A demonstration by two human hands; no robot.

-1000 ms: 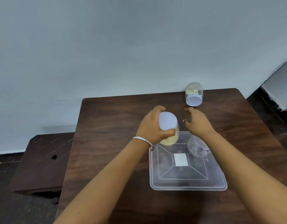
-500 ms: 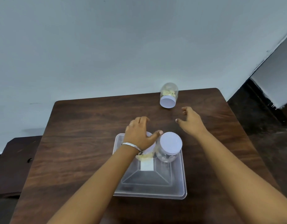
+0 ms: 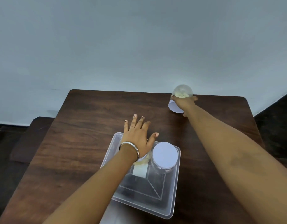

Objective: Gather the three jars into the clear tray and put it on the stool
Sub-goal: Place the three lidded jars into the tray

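The clear tray (image 3: 169,206) sits on the dark wooden table. Two jars stand in its far end: an empty clear jar with a white lid (image 3: 165,155) on the right, and a jar with pale contents (image 3: 145,160) mostly hidden under my left wrist. My left hand (image 3: 137,136) hovers over that jar with its fingers spread, holding nothing. At the table's far right a third jar (image 3: 181,92) lies on its side, white lid toward me. My right hand (image 3: 183,103) is wrapped around it.
The table (image 3: 84,143) backs onto a pale wall. A dark wooden stool (image 3: 31,138) stands lower at the table's left side. Dark floor shows to the right of the table.
My left hand let go of the pale-filled jar in the tray and spread open. My right hand reached to the far right and closed around the lying jar.
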